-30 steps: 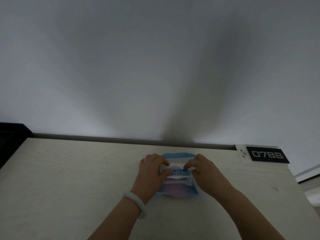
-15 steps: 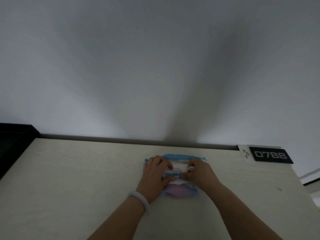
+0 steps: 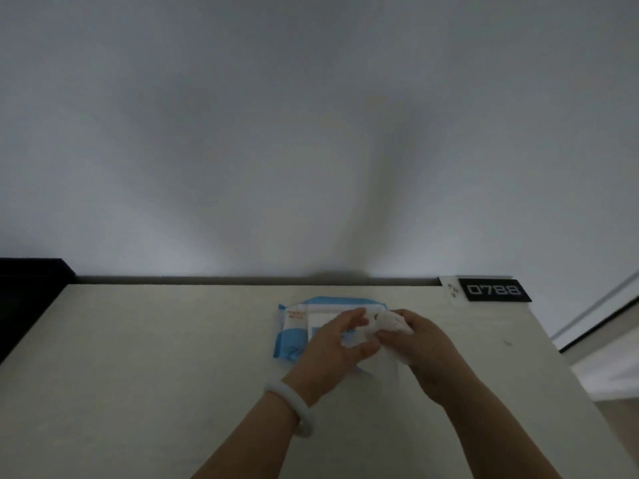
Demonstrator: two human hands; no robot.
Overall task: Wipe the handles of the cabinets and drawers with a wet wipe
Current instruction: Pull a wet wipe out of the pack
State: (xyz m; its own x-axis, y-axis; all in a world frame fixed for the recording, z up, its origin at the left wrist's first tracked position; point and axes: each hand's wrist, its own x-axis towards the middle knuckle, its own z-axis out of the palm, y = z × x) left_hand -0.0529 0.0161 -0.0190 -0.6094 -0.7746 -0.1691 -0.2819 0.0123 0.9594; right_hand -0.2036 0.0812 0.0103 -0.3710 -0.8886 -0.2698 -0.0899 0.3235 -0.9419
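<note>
A blue and white pack of wet wipes (image 3: 294,330) lies flat on the pale cabinet top (image 3: 155,357), near its back edge. My left hand (image 3: 332,344) rests on the pack and presses it down, a white bangle on the wrist. My right hand (image 3: 422,344) pinches a white wet wipe (image 3: 389,323) that bunches above the pack, with a loose flap hanging below the fingers. No cabinet or drawer handles are in view.
A black plate with the number 0788 (image 3: 494,290) and a small white tag stand at the back right corner. A dark object (image 3: 31,295) sits beyond the left edge. A plain white wall rises behind. Floor shows to the right.
My right hand has drawn a white wipe up out of the pack, which both hands were working at before. The left hand now holds the pack down.
</note>
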